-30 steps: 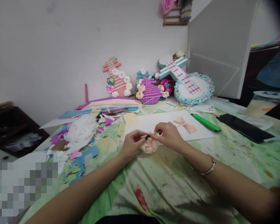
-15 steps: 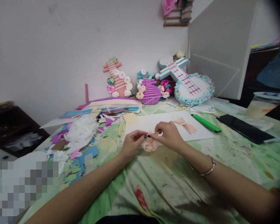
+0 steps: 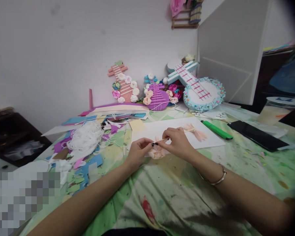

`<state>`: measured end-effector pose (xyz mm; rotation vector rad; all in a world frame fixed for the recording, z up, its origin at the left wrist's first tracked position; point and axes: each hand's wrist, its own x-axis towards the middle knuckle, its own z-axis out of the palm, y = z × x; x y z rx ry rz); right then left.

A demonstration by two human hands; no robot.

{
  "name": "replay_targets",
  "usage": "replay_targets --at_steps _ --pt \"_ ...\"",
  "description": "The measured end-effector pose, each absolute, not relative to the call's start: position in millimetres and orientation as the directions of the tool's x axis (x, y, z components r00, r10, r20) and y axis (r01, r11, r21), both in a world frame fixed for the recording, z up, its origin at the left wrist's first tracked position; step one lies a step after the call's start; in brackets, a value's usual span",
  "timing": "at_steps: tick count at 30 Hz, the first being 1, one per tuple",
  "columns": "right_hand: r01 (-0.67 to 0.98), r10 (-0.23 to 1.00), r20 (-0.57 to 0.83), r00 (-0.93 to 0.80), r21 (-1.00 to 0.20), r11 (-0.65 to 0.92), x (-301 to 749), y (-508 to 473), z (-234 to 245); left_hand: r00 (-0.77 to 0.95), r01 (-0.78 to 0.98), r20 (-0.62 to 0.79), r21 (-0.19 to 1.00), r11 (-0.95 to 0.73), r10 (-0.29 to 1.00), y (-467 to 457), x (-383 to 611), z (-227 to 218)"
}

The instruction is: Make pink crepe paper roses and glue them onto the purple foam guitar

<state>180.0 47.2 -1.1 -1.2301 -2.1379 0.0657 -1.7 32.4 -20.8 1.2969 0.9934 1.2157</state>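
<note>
Over the near edge of a white sheet (image 3: 149,129), my left hand (image 3: 139,152) and my right hand (image 3: 178,144) pinch a thin peach paper strip (image 3: 164,140) between thumbs and fingers. Their thumb tips, with dark nails, almost meet. Just below the fingertips lie curled peach paper petals (image 3: 157,153); whether they join the strip is hidden. Beyond my right hand, a bundle of peach paper strips (image 3: 199,133) rests on the sheet, with a thin pale stick-like piece (image 3: 189,130) running from it toward the hand.
A green cutter-like tool (image 3: 216,129) and a black phone (image 3: 258,135) lie to the right. White string (image 3: 86,137) and paper scraps (image 3: 94,160) cover the left. Decorated paper instruments, one purple (image 3: 158,98) and one light blue (image 3: 204,93), lean at the wall. A lidded cup (image 3: 272,111) stands far right.
Both hands stay nearly in place, still pinching the strip. The fingertips shift only slightly, and the petals below them sit a little differently.
</note>
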Motion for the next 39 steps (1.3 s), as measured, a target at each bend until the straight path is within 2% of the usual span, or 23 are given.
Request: replay_targets --at_steps 7,17,23,30,39 --pt "0.769 0.818 0.448 -0.362 -0.352 0.533 181.7 48.1 0.0 0.126 -0.047 0.159 0.987 -0.154 0.979 30.8 -1.3 -20.7" --pt "0.780 0.838 0.440 -0.321 -0.379 0.498 179.3 47.0 1.2 0.174 -0.085 0.108 0.992 -0.094 0.979 33.5 -4.1 -23.5" --pt "0.782 0.836 0.450 -0.314 -0.377 0.497 178.7 46.2 1.6 0.159 -0.088 0.140 0.988 -0.127 0.977 32.6 -4.2 -23.6" --pt "0.779 0.837 0.454 -0.305 -0.387 0.493 179.5 46.1 2.5 0.148 -0.078 0.115 0.991 -0.104 0.982 31.9 -2.3 -21.1" --pt "0.774 0.828 0.467 -0.309 -0.383 0.505 180.1 45.8 2.6 0.188 -0.068 0.132 0.990 -0.122 0.973 29.6 -2.1 -17.7"
